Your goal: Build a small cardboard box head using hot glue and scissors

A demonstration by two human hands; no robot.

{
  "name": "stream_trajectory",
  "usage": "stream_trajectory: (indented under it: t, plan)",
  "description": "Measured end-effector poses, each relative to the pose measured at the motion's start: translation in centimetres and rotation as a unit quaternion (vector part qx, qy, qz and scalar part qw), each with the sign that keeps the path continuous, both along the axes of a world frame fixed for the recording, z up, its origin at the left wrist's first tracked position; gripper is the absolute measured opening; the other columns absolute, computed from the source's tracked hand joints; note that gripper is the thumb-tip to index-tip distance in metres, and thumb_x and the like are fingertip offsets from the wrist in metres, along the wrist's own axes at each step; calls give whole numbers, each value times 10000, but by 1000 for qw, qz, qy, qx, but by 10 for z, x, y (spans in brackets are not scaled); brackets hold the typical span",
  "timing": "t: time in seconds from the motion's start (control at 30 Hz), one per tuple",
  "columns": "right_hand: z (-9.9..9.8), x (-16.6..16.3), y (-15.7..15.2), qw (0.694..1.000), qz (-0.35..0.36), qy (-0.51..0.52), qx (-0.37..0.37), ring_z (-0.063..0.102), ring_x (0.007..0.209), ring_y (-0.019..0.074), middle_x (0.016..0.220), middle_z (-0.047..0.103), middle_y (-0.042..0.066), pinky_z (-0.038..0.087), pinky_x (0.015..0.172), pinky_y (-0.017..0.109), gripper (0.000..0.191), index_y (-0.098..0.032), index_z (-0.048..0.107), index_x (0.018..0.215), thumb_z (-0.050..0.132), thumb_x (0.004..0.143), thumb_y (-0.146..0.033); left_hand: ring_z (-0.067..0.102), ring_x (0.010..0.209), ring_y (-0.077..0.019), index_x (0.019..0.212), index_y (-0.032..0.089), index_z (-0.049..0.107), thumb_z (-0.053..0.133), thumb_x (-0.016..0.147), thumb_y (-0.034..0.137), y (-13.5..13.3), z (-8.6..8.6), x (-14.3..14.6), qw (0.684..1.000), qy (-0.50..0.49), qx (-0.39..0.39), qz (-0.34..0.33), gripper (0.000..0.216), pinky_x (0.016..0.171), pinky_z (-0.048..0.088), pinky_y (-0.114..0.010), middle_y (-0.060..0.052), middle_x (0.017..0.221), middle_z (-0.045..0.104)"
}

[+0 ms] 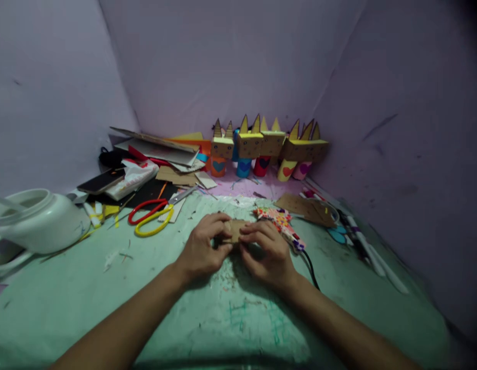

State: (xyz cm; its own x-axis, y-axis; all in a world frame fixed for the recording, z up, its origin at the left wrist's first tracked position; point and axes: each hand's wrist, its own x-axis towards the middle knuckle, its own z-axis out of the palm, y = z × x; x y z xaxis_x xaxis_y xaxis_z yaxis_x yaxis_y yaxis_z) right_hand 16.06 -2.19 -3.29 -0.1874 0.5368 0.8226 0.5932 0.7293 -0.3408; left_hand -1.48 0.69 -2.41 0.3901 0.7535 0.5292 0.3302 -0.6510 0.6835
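Note:
Between my two hands is a small piece of brown cardboard (235,232), raised slightly over the table. My left hand (207,244) pinches its left end between thumb and fingers. Fingertips of my right hand (267,252) close on its right end, hiding part of it. Just behind my right hand lies a glue gun (277,218) covered in a colourful pattern, its black cord running toward me. Scissors (155,213) with one red and one yellow handle lie to the left, blades pointing away.
Several cardboard figures with pointed ears (250,145) stand on coloured tubes along the back wall. A white teapot-like pot (53,221) stands at far left, near stacked cardboard sheets (157,141). Markers (363,244) and a cardboard strip (305,208) lie at right on the green tabletop (153,303).

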Motion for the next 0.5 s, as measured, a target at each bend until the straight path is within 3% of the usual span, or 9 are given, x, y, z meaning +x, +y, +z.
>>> stream_trajectory:
  t: [0.37,0.5]
  plan:
    - [3,-3,-4,1000,13,-5,-8,633,850,209,858,668,92,572,762,364,276,-175,587,909,554,697,-1,572,1096,-240,830,219,547,554,709,51,-4,-4,-3,999,32,8,5,207,886,505,-389,-98,1151,608]
    - [-4,0,5,998,12,-17,56,670,777,191,787,688,92,595,718,313,266,-154,589,906,528,695,-5,597,1058,-231,809,225,550,535,709,51,0,-11,-5,998,29,55,12,201,834,534,-347,-93,1128,636]
